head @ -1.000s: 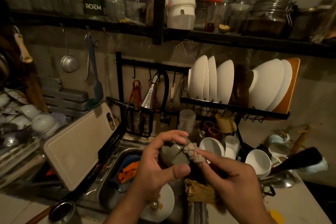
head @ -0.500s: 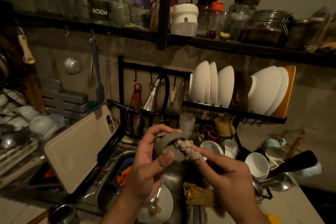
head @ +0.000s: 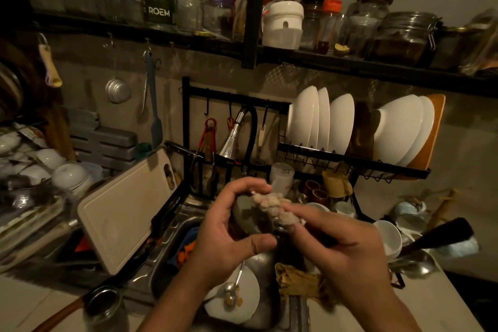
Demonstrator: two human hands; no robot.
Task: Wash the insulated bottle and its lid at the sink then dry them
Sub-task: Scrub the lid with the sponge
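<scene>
Below the left hand (head: pixel 229 234) a plate with spoon (head: pixel 237 296) fills the sink; ahead the faucet (head: pixel 231 137) hangs close; cups (head: pixel 388 234) crowd right of the right hand (head: pixel 342 248)

White bowls (head: pixel 320 121) stand on edge in the dish rack (head: pixel 350 162) — a cutting board (head: pixel 126 213) leans left; a spoon (head: pixel 234 286) lies on a dirty plate (head: pixel 250 302).

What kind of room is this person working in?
Most likely a home kitchen, at the sink. A steel sink holds dirty dishes, white plates stand in a drying rack behind it, and glass jars line the shelf above.
</scene>
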